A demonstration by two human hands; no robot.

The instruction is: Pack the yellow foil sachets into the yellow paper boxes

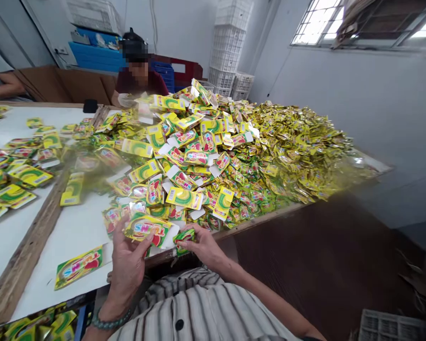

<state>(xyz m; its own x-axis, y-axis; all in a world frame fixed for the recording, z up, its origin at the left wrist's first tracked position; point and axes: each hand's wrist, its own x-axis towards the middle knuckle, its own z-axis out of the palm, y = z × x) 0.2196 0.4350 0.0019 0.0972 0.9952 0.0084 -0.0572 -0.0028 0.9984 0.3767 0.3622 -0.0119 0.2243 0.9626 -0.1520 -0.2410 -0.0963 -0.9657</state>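
Note:
My left hand (129, 258) is closed around a yellow and green printed carton (149, 228), its white end flap open toward the right. Between thumb and fingers, my right hand (203, 246) pinches a small shiny green and red packet (183, 241) right beside that open end. Whether the packet touches the flap I cannot tell. Another printed carton (80, 266) lies flat on the white table (66, 237), left of my left hand. Just beyond my hands is a heap of cartons (184, 180), several with white flaps sticking out.
A big mound of small foil packets (298, 147) covers the table's right side. Wooden strips (35, 241) divide the tabletop. More cartons (28, 175) lie at left. A co-worker (140, 76) sits across the heap. White crates (227, 52) are stacked behind; another crate (386, 327) is at lower right.

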